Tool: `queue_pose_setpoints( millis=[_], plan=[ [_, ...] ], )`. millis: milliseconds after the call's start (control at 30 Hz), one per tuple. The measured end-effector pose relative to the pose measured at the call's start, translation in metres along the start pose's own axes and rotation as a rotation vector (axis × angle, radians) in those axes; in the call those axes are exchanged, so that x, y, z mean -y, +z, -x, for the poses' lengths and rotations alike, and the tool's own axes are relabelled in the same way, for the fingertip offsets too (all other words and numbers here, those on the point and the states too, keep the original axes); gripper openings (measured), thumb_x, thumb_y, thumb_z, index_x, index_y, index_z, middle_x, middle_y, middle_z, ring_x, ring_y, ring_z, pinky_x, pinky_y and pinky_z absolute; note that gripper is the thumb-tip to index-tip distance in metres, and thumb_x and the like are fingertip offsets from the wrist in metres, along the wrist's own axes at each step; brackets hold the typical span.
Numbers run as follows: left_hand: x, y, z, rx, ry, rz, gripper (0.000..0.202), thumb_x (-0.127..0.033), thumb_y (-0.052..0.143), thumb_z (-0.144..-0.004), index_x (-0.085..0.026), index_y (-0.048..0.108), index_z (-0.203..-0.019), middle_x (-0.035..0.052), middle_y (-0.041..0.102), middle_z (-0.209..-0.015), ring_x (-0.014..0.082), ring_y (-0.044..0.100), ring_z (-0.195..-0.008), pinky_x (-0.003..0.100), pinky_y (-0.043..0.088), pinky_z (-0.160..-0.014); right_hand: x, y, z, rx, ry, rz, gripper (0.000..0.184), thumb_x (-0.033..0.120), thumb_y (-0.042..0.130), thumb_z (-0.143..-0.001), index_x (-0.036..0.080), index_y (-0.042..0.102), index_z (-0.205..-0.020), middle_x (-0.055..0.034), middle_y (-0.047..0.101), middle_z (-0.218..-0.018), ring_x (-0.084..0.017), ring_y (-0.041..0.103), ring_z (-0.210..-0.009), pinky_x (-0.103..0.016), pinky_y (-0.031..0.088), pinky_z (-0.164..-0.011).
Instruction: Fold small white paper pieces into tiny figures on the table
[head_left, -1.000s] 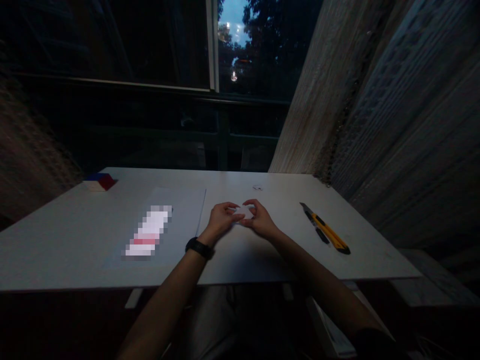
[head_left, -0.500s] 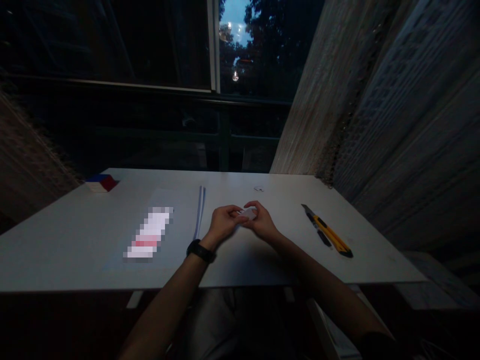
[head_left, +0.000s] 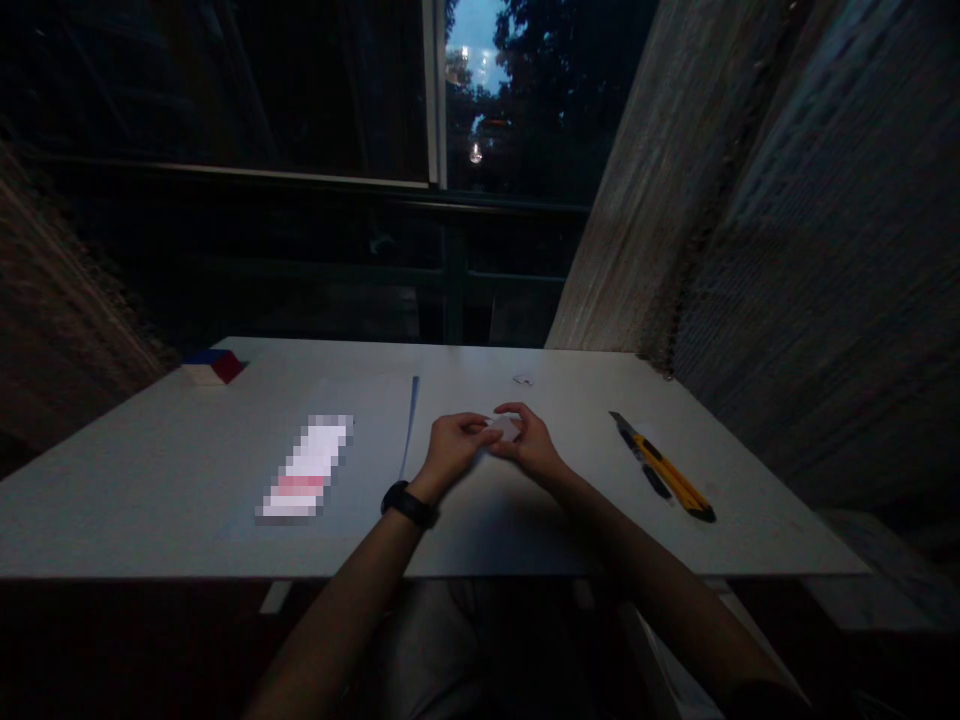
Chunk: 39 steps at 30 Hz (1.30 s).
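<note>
A small white piece of folded paper [head_left: 505,428] is held between my two hands, above the middle of the white table [head_left: 480,540]. My left hand [head_left: 459,441] grips its left side, thumb in front and fingers behind. On the other side my right hand [head_left: 529,444] pinches it, with the index finger arched over the top. The hands partly cover the paper, so its full shape is hidden. A dark watch [head_left: 409,504] is on my left wrist.
To the right lie a yellow utility knife [head_left: 671,478] and a slim black pen-like tool [head_left: 651,474]. White sheets [head_left: 375,440] lie at left, bearing a bright pixelated patch [head_left: 307,468]. A blue, red and white cube [head_left: 213,367] sits far left; a small paper scrap [head_left: 523,380] lies beyond my hands.
The view has shifted slightly, so everything sits a little further right. Both hands keep hold of the folded paper, with the left thumb moved a little across its front.
</note>
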<state>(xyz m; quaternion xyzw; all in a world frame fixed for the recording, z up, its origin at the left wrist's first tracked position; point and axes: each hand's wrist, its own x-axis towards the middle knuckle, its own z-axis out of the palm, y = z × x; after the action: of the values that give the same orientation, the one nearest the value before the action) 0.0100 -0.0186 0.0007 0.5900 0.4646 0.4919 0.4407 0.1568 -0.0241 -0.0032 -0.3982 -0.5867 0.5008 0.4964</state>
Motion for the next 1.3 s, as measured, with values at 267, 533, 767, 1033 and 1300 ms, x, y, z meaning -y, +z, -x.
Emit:
queue_pose_setpoints(
  millis=[267,533,767,1033,1300],
  plan=[
    [-0.001,-0.002,-0.002,0.002,-0.006,0.028,0.028,-0.033,0.075,-0.052,-0.012,0.069,-0.07,0.0054,0.068,-0.067,0.0169,0.061,-0.063,0.026,0.045,-0.061,0.0,0.003,-0.002,-0.026,0.0,-0.027,0.049,0.023,0.074,-0.047,0.02,0.049,-0.09,0.0043,0.057,-0.064,-0.01,0.049,-0.054,-0.023,0.038,-0.051],
    [-0.008,-0.002,0.002,0.076,-0.057,0.056,0.028,-0.035,0.073,-0.056,-0.011,0.07,-0.069,0.0064,0.068,-0.068,0.016,0.06,-0.064,0.027,0.044,-0.064,-0.006,0.001,-0.003,-0.047,0.05,-0.02,0.048,0.017,0.072,-0.044,0.02,0.051,-0.087,0.006,0.053,-0.061,-0.008,0.045,-0.05,-0.02,0.034,-0.046],
    [-0.007,-0.003,0.0,0.074,-0.089,0.123,0.03,-0.035,0.075,-0.054,-0.01,0.068,-0.068,0.0065,0.067,-0.065,0.0152,0.059,-0.061,0.026,0.044,-0.061,-0.005,0.002,-0.006,-0.07,0.074,0.006,0.049,0.017,0.075,-0.041,0.018,0.05,-0.083,0.0065,0.053,-0.058,-0.008,0.046,-0.047,-0.019,0.034,-0.043],
    [-0.004,-0.007,-0.005,0.001,-0.087,0.172,0.031,-0.035,0.075,-0.054,-0.009,0.068,-0.07,0.0068,0.068,-0.066,0.0134,0.058,-0.059,0.024,0.043,-0.059,-0.009,-0.002,-0.009,0.017,0.051,-0.13,0.053,0.021,0.078,-0.042,0.017,0.05,-0.086,0.004,0.061,-0.064,-0.01,0.054,-0.055,-0.022,0.042,-0.053],
    [-0.005,-0.004,0.0,0.105,-0.094,0.156,0.034,-0.029,0.078,-0.049,-0.009,0.067,-0.075,0.0064,0.067,-0.067,0.0145,0.06,-0.061,0.024,0.044,-0.06,-0.009,0.0,-0.007,-0.083,0.09,-0.085,0.05,0.016,0.075,-0.038,0.018,0.05,-0.081,0.0064,0.057,-0.053,-0.009,0.047,-0.043,-0.018,0.035,-0.041]
  ],
)
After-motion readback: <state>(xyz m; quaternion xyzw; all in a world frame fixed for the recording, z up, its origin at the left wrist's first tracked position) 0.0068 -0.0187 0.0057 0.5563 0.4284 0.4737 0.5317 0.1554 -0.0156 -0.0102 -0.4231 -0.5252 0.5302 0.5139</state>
